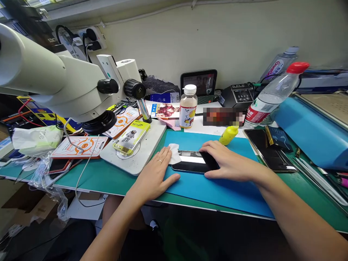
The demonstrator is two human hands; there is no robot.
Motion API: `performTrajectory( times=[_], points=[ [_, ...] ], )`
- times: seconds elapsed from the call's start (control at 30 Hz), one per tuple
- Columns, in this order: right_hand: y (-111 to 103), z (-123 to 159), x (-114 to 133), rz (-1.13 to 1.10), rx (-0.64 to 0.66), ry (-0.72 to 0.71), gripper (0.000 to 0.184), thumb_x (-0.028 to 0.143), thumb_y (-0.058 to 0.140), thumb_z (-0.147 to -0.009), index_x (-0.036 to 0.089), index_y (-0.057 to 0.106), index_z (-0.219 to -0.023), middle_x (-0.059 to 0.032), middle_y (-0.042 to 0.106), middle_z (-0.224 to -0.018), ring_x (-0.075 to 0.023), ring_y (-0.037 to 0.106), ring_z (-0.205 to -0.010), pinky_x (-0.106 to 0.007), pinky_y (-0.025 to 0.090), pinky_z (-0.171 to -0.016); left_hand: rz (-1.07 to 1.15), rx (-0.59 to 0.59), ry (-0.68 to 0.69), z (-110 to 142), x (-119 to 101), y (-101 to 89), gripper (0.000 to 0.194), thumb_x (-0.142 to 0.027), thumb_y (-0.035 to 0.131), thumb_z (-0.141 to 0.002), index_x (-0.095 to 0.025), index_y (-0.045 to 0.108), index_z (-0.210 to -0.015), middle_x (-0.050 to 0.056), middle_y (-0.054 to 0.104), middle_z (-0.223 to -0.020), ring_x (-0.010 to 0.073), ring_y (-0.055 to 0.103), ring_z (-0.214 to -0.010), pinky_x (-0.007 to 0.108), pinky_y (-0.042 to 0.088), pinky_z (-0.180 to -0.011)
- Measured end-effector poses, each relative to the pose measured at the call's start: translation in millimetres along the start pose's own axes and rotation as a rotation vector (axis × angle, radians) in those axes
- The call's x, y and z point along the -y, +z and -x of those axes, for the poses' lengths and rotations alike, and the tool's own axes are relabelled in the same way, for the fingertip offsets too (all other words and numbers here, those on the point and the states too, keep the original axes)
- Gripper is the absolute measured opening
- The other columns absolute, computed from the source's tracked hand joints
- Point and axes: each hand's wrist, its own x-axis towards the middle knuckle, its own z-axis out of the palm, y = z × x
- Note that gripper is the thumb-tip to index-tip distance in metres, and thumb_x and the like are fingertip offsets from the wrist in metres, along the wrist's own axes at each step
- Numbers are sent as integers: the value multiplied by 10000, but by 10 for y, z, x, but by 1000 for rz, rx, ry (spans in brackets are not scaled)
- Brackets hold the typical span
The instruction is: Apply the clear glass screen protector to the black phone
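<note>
A black smartphone (pixel 190 167) lies on the blue mat (pixel 187 186), its screen reflecting a bright white band. My right hand (pixel 228 161) grips its right end, with the thumb on the near edge and the fingers over the far edge. At the phone's left end, my left hand (pixel 156 172) rests flat, fingers stretched out and thumb apart. A white tissue (pixel 174 154) pokes out by those fingertips; how much of it is beneath them is hidden. Just beyond my right hand stands a small yellow bottle (pixel 228 135), tilted.
A microscope (pixel 81 87) overhangs the left side, with a yellow battery box (pixel 132 137) on its base (pixel 148 156). Behind the mat stand a drink bottle (pixel 188 112) and a small screen (pixel 199 85). At right are a water bottle (pixel 272 98), another phone (pixel 268 152) and tweezers (pixel 320 181).
</note>
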Motion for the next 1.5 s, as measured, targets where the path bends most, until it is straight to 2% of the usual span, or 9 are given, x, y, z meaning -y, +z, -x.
performTrajectory(
  times=[0.2,0.3,0.37,0.5,0.67,0.83,0.97,1.17,1.5],
  points=[
    [-6,12,-18,-37,5,21,687,626,743,-832,221,626,-1374,-161,615,-1419,-412,569,-1354,-569,508,-1147,15,18,-1,19,-7,-30,819,-676,406,-1110,-153,291,-1730,162,263,-1810,328,276,-1693,506,343,-1373],
    [8,4,-57,-44,1,46,866,644,741,-827,234,521,-1557,-168,578,-1493,-429,527,-1421,-589,478,-1185,11,22,3,23,-9,-35,810,-659,414,-1114,-156,282,-1735,162,265,-1810,327,265,-1696,509,339,-1375],
    [16,-2,-90,-42,0,62,955,674,760,-802,245,487,-1610,-169,546,-1531,-444,497,-1456,-607,450,-1213,9,20,1,23,-14,-32,807,-649,420,-1116,-157,276,-1739,161,268,-1809,328,261,-1697,516,336,-1377],
    [11,-6,-118,-36,-6,76,876,708,783,-773,265,598,-1506,-153,552,-1492,-441,515,-1424,-603,472,-1185,1,26,-6,24,-21,-24,823,-658,412,-1114,-131,286,-1734,170,270,-1807,325,235,-1704,516,324,-1383],
    [-2,7,-54,-44,-19,67,766,658,781,-784,246,615,-1408,-155,593,-1427,-427,562,-1355,-582,513,-1126,10,21,16,34,-21,-26,795,-642,409,-1121,-160,270,-1739,157,258,-1813,311,255,-1701,529,323,-1382],
    [4,9,-20,-55,-27,92,802,618,741,-812,234,535,-1485,-171,621,-1413,-438,570,-1370,-578,510,-1135,19,39,11,49,-24,-47,843,-672,381,-1118,-119,254,-1741,183,223,-1814,330,237,-1702,536,305,-1389],
    [9,1,-35,-59,-12,119,857,648,736,-812,226,495,-1518,-172,602,-1472,-430,558,-1416,-546,508,-1157,17,49,7,47,-26,-66,841,-666,393,-1117,-120,252,-1742,182,227,-1813,331,233,-1703,541,304,-1389],
    [19,12,-72,-50,-5,144,862,702,738,-805,242,506,-1496,-169,607,-1453,-434,558,-1418,-539,520,-1141,28,61,5,43,-27,-75,819,-657,406,-1116,-156,252,-1746,163,250,-1814,324,238,-1702,528,311,-1387],
    [10,25,-61,-51,-23,124,846,677,727,-815,262,470,-1506,-172,585,-1471,-444,563,-1425,-561,531,-1128,32,73,1,41,-31,-81,825,-671,401,-1113,-147,278,-1738,167,268,-1806,322,256,-1697,532,314,-1385]
  ],
)
